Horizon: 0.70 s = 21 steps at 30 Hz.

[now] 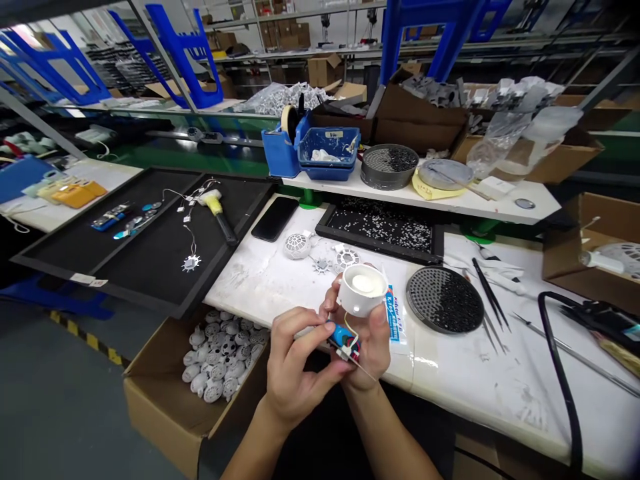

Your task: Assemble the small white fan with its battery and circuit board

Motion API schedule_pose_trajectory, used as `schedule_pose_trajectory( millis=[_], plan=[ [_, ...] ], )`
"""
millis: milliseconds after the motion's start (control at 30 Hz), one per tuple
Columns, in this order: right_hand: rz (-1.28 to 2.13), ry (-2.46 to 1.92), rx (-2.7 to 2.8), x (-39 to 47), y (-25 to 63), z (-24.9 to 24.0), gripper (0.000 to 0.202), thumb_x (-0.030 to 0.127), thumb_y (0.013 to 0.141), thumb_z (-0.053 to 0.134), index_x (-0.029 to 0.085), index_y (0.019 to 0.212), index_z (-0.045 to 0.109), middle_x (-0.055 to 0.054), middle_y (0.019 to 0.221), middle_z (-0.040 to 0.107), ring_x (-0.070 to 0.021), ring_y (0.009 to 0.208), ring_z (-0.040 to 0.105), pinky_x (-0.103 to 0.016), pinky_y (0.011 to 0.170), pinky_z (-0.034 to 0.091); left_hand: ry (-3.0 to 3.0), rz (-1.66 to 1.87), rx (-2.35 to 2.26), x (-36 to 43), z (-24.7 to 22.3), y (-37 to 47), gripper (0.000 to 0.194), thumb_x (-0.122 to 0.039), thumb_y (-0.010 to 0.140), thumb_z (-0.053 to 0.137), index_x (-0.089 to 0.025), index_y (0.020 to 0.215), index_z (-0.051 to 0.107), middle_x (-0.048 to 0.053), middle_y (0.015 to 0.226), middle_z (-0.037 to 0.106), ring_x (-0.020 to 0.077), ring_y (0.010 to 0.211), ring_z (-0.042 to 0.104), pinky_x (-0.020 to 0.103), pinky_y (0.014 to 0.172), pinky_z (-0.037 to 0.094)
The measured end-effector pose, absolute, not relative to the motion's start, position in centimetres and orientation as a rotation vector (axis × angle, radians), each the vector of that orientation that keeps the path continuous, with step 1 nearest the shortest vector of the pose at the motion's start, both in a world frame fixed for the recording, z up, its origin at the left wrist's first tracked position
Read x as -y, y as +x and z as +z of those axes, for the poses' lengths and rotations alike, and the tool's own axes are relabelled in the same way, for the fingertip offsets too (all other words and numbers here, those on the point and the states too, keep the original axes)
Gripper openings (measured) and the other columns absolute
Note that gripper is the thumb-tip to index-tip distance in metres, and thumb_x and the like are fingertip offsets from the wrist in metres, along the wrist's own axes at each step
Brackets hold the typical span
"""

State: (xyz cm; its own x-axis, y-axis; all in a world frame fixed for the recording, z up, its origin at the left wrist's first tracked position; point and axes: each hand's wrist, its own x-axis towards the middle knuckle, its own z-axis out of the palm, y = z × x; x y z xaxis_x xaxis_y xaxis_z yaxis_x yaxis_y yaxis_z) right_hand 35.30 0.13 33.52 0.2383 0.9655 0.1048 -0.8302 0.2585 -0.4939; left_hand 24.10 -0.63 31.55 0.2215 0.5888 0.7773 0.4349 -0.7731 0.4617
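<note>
My right hand (376, 348) is closed around a white round plastic housing (363, 291), its open side turned up and a cream disc inside. Just below it, my left hand (300, 363) pinches a blue cylindrical battery (342, 333) with a small circuit board and coloured wires. A thin pale wire runs between the battery part and the housing. Behind my hands lie a white slotted dome cover (297, 246), a white ring-shaped grille (347, 257) and a star-shaped piece (321, 265). A blue and white adhesive packet (397, 313) lies partly behind the housing.
A round tray of black parts (445, 300) and tweezers (491, 293) lie right. A cardboard box of white domes (165, 400) stands below left. A hammer (219, 215) rests on the black board (145, 247); a phone (275, 219) lies nearby. A black cable (563, 380) arches at right.
</note>
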Motion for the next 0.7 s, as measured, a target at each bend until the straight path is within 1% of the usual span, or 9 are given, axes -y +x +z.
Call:
schedule_pose_trajectory(
  millis=[67, 167, 233, 333, 433, 500, 567, 633, 700],
  plan=[
    [1.263, -0.399, 0.421, 0.1, 35.6, 33.7, 0.056, 0.055, 0.095, 0.074, 0.037, 0.144, 0.053, -0.005, 0.118, 0.064, -0.0193, 0.088, 0.062, -0.034, 0.074, 0.056, 2.195, 1.607, -0.854, 1.2, 31.1, 24.6, 0.047, -0.03, 0.098, 0.078, -0.021, 0.141, 0.061, 0.014, 0.126, 0.068, 0.029, 0.121, 0.065, 0.049, 0.104, 0.058],
    [1.219, -0.455, 0.435, 0.2, 36.1, 33.7, 0.063, 0.051, 0.091, 0.079, 0.038, 0.146, 0.05, -0.003, 0.109, 0.063, -0.0184, 0.085, 0.059, -0.031, 0.072, 0.054, 1.93, 1.619, -0.763, 1.8, 30.3, 25.5, 0.043, -0.026, 0.097, 0.077, -0.021, 0.137, 0.061, 0.015, 0.126, 0.071, 0.0298, 0.121, 0.067, 0.051, 0.103, 0.058],
    [1.174, -0.486, 0.462, 0.2, 36.2, 33.4, 0.068, 0.047, 0.087, 0.081, 0.038, 0.147, 0.05, -0.002, 0.107, 0.062, -0.0174, 0.083, 0.057, -0.03, 0.072, 0.052, 1.811, 1.621, -0.804, 2.0, 30.2, 25.7, 0.039, -0.026, 0.096, 0.079, -0.021, 0.132, 0.065, 0.013, 0.12, 0.072, 0.0273, 0.118, 0.068, 0.044, 0.1, 0.06],
    [1.081, -0.541, 0.52, 0.2, 36.5, 33.0, 0.071, 0.043, 0.083, 0.084, 0.033, 0.147, 0.054, -0.004, 0.117, 0.062, -0.0189, 0.089, 0.059, -0.035, 0.083, 0.054, 1.745, 1.626, -0.952, 2.4, 30.1, 25.6, 0.036, -0.024, 0.091, 0.083, -0.021, 0.126, 0.072, 0.01, 0.115, 0.071, 0.0236, 0.113, 0.069, 0.034, 0.095, 0.06],
    [0.96, -0.643, 0.616, 0.5, 37.2, 33.5, 0.064, 0.042, 0.084, 0.084, 0.027, 0.142, 0.062, -0.008, 0.126, 0.063, -0.0239, 0.104, 0.062, -0.043, 0.099, 0.054, 1.468, 1.628, -0.976, 2.9, 30.1, 25.4, 0.035, -0.034, 0.092, 0.083, -0.025, 0.124, 0.075, 0.009, 0.114, 0.074, 0.0234, 0.107, 0.073, 0.033, 0.093, 0.063],
    [0.849, -0.733, 0.753, 1.1, 38.0, 34.4, 0.06, 0.037, 0.082, 0.086, 0.028, 0.138, 0.067, -0.008, 0.129, 0.062, -0.0276, 0.115, 0.061, -0.048, 0.109, 0.051, 1.223, 1.604, -0.921, 3.6, 30.2, 25.5, 0.037, -0.044, 0.095, 0.078, -0.028, 0.128, 0.074, 0.008, 0.112, 0.077, 0.0236, 0.103, 0.076, 0.035, 0.092, 0.064],
    [0.699, -0.792, 0.908, 2.0, 38.6, 35.3, 0.063, 0.031, 0.079, 0.089, 0.033, 0.139, 0.069, -0.007, 0.131, 0.062, -0.0299, 0.123, 0.057, -0.051, 0.115, 0.046, 1.075, 1.563, -0.877, 4.4, 30.5, 25.7, 0.04, -0.049, 0.097, 0.073, -0.029, 0.132, 0.074, 0.008, 0.11, 0.079, 0.0237, 0.098, 0.078, 0.035, 0.09, 0.066],
    [0.566, -0.81, 1.002, 3.0, 38.8, 36.0, 0.07, 0.026, 0.077, 0.089, 0.038, 0.143, 0.067, -0.005, 0.127, 0.062, -0.0309, 0.123, 0.055, -0.052, 0.114, 0.046, 1.016, 1.507, -0.866, 5.4, 31.2, 25.8, 0.045, -0.053, 0.096, 0.071, -0.027, 0.133, 0.074, 0.009, 0.108, 0.081, 0.0252, 0.092, 0.079, 0.036, 0.085, 0.068],
    [0.514, -0.815, 1.015, 3.9, 38.6, 36.6, 0.073, 0.023, 0.078, 0.088, 0.042, 0.145, 0.064, -0.004, 0.122, 0.062, -0.0308, 0.119, 0.054, -0.05, 0.107, 0.05, 0.991, 1.436, -0.888, 6.2, 32.1, 25.8, 0.052, -0.059, 0.093, 0.07, -0.025, 0.133, 0.075, 0.011, 0.103, 0.081, 0.0279, 0.087, 0.078, 0.037, 0.078, 0.069]
  ],
)
